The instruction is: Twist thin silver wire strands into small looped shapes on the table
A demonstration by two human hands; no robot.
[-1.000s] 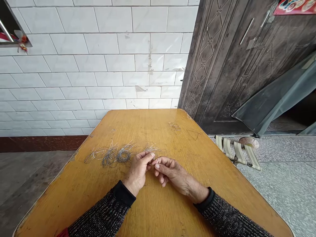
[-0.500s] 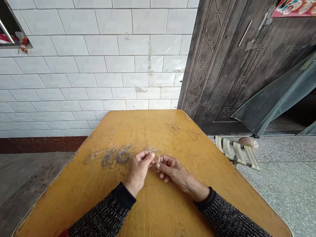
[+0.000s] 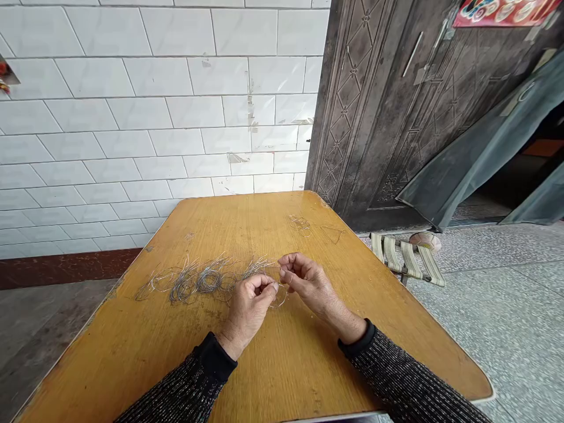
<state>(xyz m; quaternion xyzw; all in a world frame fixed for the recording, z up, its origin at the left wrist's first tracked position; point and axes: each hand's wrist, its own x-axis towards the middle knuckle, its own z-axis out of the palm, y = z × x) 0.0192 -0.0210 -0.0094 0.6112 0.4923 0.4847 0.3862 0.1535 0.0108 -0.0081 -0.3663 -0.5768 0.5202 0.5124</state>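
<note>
One thin wire (image 3: 285, 298) makes a roughly round loop between the hands, over the counter (image 3: 282, 364), its curve bulging toward the near edge, with no clear long axis. The left hand (image 3: 247, 308) pinches it; whether the right hand (image 3: 314, 289) has its curled grip closed on it, I cannot tell. Wire coils (image 3: 208, 281) lie farther left.

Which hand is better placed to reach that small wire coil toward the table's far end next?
Probably the right hand: it lies closer to the coil, while the left hand sits farther back, beside the wire bundles.
</note>
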